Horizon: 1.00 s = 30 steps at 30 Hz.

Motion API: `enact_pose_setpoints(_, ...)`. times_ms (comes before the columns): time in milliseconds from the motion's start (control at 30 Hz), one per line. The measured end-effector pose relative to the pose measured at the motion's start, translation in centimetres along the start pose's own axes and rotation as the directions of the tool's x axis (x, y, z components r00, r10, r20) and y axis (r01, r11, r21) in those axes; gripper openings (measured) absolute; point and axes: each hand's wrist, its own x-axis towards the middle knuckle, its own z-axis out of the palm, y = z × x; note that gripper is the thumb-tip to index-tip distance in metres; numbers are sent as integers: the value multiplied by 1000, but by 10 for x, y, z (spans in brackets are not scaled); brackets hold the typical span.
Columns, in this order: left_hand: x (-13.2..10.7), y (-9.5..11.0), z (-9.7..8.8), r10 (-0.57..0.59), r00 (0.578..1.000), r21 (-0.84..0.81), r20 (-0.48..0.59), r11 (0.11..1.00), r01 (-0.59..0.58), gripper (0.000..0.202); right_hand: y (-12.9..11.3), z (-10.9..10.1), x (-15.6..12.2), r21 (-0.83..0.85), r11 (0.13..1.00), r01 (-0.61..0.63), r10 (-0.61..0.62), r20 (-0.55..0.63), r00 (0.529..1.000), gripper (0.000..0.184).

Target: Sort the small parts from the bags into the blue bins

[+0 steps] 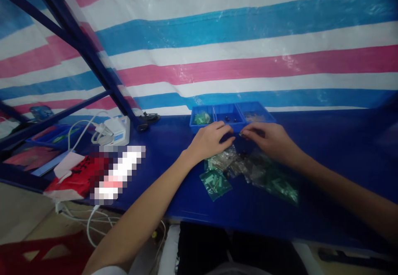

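Note:
My left hand (pixel 213 139) hovers at the front of a blue divided tray (pixel 229 129), fingers curled, with a gap between thumb and forefinger and nothing visible in it. Facing it, my right hand (pixel 269 137) pinches a tiny item at its fingertips, too small to name. The tray's left compartment holds green bagged pieces (pixel 202 118), the middle one a few small dark parts (pixel 228 119), the right one pale brownish pieces (pixel 253 116). Below my hands lie several clear bags (pixel 224 159) of small parts, and a green-tinted bag (pixel 215 184) with light strips. Another greenish bag (pixel 281 186) lies under my right forearm.
On the blue table (pixel 183 206), a white power strip (pixel 120 131) with plugged cables stands at left, near a red package (pixel 82 175) and a blurred-out item. Blue frame bars (pixel 93 66) rise at left. A striped sheet (pixel 248 26) hangs behind. Black object (pixel 149 119) at back.

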Motion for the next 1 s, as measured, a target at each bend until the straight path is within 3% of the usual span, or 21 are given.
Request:
enact_pose_setpoints(200, 1, 6, 1, 28, 999, 8, 43, 1000, -28, 27, -7, 6, -15, 187, 980, -70, 72, 0, 997, 21)
enact_pose_setpoints(467, 0, 11, 4, 45, 999, -38, 14, 998, -45, 32, -8, 10, -13, 268, 961, -63, 65, 0, 998, 24)
enact_pose_setpoints(733, 1, 11, 3, 35, 999, -36, 24, 999, -34, 31, -8, 9, -15, -36, 993, 113, -113, 5, 994, 20)
enact_pose_setpoints(1000, 2, 12, 1, 36, 998, -91, 46, 995, -32, 32, -9, 10, -16, -53, 986, 158, -156, 42, 987, 18)
